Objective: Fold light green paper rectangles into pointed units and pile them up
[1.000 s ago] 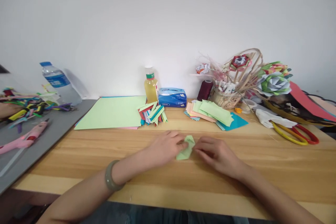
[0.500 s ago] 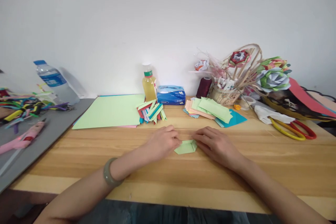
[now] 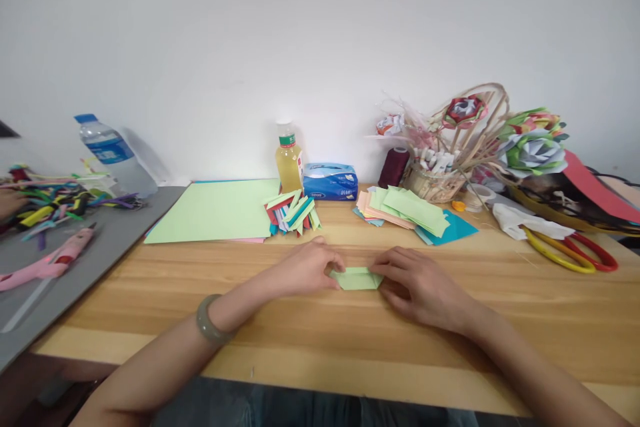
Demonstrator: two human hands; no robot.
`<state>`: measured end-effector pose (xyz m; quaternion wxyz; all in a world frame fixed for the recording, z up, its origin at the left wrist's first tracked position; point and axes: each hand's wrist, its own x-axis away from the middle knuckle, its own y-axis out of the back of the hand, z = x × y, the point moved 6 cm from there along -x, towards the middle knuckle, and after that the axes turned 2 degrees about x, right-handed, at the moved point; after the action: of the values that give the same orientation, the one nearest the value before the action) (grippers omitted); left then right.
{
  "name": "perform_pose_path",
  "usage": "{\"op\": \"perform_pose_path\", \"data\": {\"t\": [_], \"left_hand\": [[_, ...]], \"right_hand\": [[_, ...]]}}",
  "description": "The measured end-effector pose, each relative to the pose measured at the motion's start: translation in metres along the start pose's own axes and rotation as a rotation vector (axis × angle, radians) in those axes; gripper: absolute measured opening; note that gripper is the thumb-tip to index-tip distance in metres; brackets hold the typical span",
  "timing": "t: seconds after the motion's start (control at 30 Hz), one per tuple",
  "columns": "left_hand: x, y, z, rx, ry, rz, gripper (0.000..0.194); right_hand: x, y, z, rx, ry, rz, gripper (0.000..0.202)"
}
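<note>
A small folded piece of light green paper (image 3: 359,279) lies on the wooden table between my hands, its ends creased at a slant. My left hand (image 3: 313,268), with a jade-coloured bangle on its wrist, pinches the paper's left end between thumb and fingers. At the right end, my right hand (image 3: 416,285) grips the paper with thumb below and fingers above. Behind my hands lie a pile of folded coloured paper strips (image 3: 294,212) and a stack of green and peach paper pieces (image 3: 405,208).
Large green sheets (image 3: 215,210), a juice bottle (image 3: 289,163) and a blue tissue pack (image 3: 330,181) stand along the wall. To the right are scissors (image 3: 570,250) and a basket of paper flowers (image 3: 435,180). A pink glue gun (image 3: 55,260) and water bottle (image 3: 113,153) are left.
My left thumb has come out to the front of the paper's left end, and my right thumb has spread from its fingers at the right end. The whole view has shifted slightly.
</note>
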<state>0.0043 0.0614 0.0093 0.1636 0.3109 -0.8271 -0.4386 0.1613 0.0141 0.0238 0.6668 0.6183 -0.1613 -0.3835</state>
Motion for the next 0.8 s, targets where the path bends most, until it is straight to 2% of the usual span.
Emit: {"op": "perform_pose_path", "data": {"t": [0.07, 0.17, 0.4, 0.5, 0.6, 0.73, 0.8], "left_hand": [[0.001, 0.000, 0.001, -0.003, 0.020, -0.013, 0.022], [0.001, 0.000, -0.002, -0.057, -0.027, -0.069, 0.019], [-0.002, -0.002, -0.003, -0.123, -0.148, -0.170, 0.010], [-0.003, -0.002, -0.003, -0.132, -0.170, -0.182, 0.009], [-0.003, -0.002, -0.005, -0.181, -0.128, -0.187, 0.007], [0.002, -0.002, -0.019, -0.377, -0.151, -0.186, 0.020], [0.003, -0.006, -0.027, -0.486, -0.201, -0.158, 0.017]], "right_hand": [[-0.001, 0.001, -0.001, 0.008, -0.010, -0.022, 0.027], [-0.001, 0.000, -0.004, 0.048, 0.001, -0.073, 0.017], [-0.001, -0.001, -0.008, 0.073, 0.025, -0.140, 0.020], [-0.001, -0.001, -0.009, 0.042, 0.001, -0.134, 0.018], [-0.001, -0.002, -0.012, 0.022, -0.056, -0.119, 0.015], [0.000, -0.007, -0.011, 0.038, -0.038, -0.064, 0.022], [0.000, -0.009, -0.009, 0.052, -0.012, -0.047, 0.023]]}}
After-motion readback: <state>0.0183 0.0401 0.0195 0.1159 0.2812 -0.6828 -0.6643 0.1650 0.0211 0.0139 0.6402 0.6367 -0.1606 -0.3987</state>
